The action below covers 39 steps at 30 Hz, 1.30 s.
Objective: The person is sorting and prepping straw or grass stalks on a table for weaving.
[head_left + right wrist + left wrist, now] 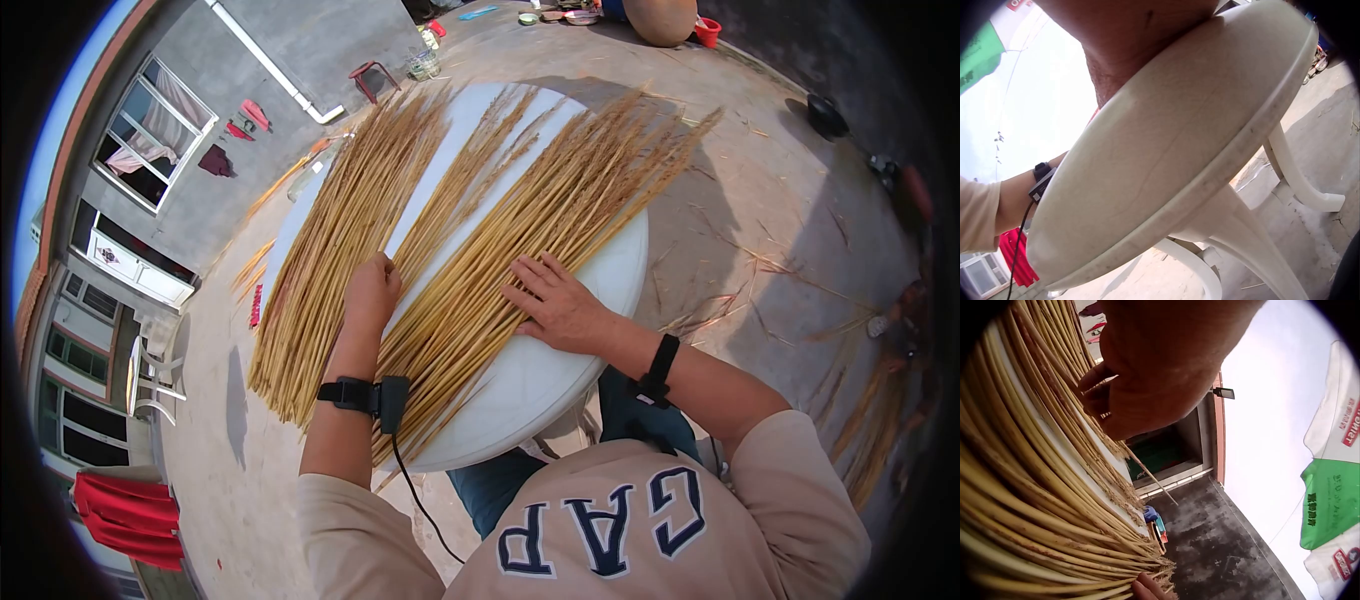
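Long dry grass stalks with feathery seed heads lie across a round white table (590,375). They form a left bundle (325,240), a thin middle group (440,220) and a right bundle (480,270). My left hand (372,292) is between the left bundle and the middle group, fingers curled. In the left wrist view, that hand (1160,369) pinches a thin stalk (1147,473) whose end sticks out past the fingers. My right hand (562,305) rests on the right bundle with fingers spread. The tabletop hides most of it in the right wrist view.
Loose stalks (870,430) lie on the concrete ground at right. A white plastic chair (155,378) stands at left, and a red stool (374,80) beyond the table. A cable (420,505) hangs from the left wrist camera. White legs (1304,181) support the table.
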### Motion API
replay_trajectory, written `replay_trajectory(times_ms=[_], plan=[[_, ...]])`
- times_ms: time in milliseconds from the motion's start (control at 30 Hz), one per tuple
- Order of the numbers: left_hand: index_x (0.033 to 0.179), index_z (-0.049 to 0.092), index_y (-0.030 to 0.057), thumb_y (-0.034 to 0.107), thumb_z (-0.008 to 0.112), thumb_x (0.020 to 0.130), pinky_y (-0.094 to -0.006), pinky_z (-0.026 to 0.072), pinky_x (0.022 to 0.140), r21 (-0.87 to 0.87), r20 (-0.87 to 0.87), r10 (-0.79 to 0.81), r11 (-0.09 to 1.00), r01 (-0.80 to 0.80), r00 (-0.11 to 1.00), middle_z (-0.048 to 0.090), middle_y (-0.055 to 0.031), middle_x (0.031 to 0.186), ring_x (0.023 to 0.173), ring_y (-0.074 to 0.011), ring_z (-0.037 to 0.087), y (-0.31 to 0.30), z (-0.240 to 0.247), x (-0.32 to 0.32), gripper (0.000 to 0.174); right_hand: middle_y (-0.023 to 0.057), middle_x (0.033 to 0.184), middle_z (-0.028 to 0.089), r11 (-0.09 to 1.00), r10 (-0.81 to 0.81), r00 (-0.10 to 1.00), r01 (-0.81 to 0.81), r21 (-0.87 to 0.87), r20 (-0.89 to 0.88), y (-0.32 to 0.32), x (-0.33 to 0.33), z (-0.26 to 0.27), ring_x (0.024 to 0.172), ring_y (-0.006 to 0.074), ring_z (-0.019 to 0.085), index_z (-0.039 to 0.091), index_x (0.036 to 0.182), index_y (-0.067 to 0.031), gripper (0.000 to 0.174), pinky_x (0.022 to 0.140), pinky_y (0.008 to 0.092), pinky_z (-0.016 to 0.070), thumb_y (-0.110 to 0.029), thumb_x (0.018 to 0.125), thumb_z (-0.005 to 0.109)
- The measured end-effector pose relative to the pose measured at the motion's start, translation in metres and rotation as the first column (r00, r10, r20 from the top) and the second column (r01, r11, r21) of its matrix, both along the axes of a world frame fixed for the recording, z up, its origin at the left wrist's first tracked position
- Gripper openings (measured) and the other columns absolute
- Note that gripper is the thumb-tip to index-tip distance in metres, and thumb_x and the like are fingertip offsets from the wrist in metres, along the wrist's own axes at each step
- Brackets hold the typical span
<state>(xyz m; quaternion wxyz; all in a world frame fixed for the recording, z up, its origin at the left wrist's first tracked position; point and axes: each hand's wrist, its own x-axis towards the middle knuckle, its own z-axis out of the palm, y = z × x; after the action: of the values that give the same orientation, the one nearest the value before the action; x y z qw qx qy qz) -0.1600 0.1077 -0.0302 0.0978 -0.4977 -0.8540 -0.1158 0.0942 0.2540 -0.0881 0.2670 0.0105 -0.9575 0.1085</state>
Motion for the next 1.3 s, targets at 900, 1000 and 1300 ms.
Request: replay_trajectory(times_ms=[900,1000,1300], plan=[[0.083,0.052,-0.0005,0.003,0.053,0.083,-0.0250,0.0408,0.050,0.284,0.657,-0.219,0.958,0.031,0.721,0.054,-0.0091,0.057,0.052,-0.0117,0.052,-0.043,0.008,0.153,0.004,0.0250,0.129,0.037,0.996,-0.007,0.964,-0.017,-0.089,-0.265,0.006,0.004,-0.001,0.124,0.0382,0.031,0.040,0.123,0.0025,0.061,0.106,0.0466,0.0199,-0.044,0.084,0.048],[0.083,0.052,-0.0006,0.002,0.056,0.081,-0.0255,0.0409,0.049,0.304,0.715,-0.220,0.953,-0.012,0.663,0.055,-0.0092,0.058,0.051,-0.0114,0.052,-0.039,-0.004,0.154,0.005,0.0236,0.123,0.041,0.994,0.011,0.948,-0.045,-0.099,-0.317,0.009,0.003,-0.004,0.120,0.0380,0.035,0.044,0.118,0.0030,0.055,0.102,0.0460,0.0256,-0.042,0.085,0.048],[0.076,0.054,-0.0001,0.002,0.062,0.077,-0.0241,0.0418,0.053,0.317,0.618,-0.182,0.948,-0.030,0.765,0.055,-0.0061,0.060,0.055,-0.0088,0.050,-0.034,0.003,0.162,0.008,0.0180,0.102,0.052,0.945,-0.035,0.923,-0.095,-0.314,-0.383,0.008,0.006,0.002,0.095,0.0327,0.048,0.052,0.100,0.0006,0.031,0.083,0.0395,0.0390,-0.027,0.085,0.053]])
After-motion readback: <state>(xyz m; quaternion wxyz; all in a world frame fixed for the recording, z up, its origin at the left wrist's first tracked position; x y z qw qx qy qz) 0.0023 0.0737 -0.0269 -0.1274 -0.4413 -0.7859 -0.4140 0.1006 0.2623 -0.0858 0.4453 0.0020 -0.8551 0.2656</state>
